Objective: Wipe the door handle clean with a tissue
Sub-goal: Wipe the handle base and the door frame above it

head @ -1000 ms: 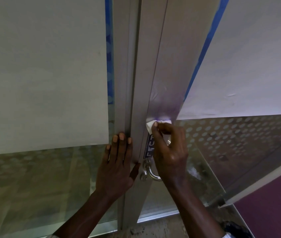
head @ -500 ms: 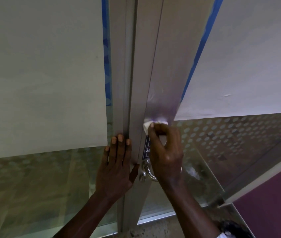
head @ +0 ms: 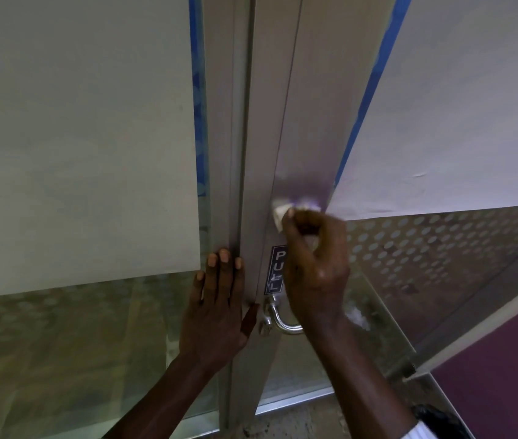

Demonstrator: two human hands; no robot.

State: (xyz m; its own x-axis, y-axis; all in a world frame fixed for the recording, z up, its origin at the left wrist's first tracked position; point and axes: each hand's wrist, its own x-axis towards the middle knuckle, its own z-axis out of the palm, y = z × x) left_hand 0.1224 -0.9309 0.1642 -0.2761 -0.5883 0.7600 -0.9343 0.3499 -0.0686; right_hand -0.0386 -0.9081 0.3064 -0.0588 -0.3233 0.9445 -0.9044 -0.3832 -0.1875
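A curved metal door handle (head: 280, 318) sticks out of the aluminium door frame (head: 270, 122); only its lower bend shows, the rest is hidden behind my right hand (head: 316, 267). That hand is closed around the upper part of the handle with a white tissue (head: 280, 215) bunched in its fingers, the tissue poking out at the top. My left hand (head: 216, 312) lies flat with fingers spread on the neighbouring frame post, just left of the handle, holding nothing.
A blue PULL sticker (head: 276, 269) sits on the frame beside the handle. Glass panels covered with white paper (head: 77, 137) flank the frame. The right door leaf (head: 441, 255) with dotted film stands open toward me. A purple floor (head: 505, 375) lies at lower right.
My right hand with the tissue has stayed at the handle's top, shifting only slightly along it. The left hand has not moved. The view has drifted a little.
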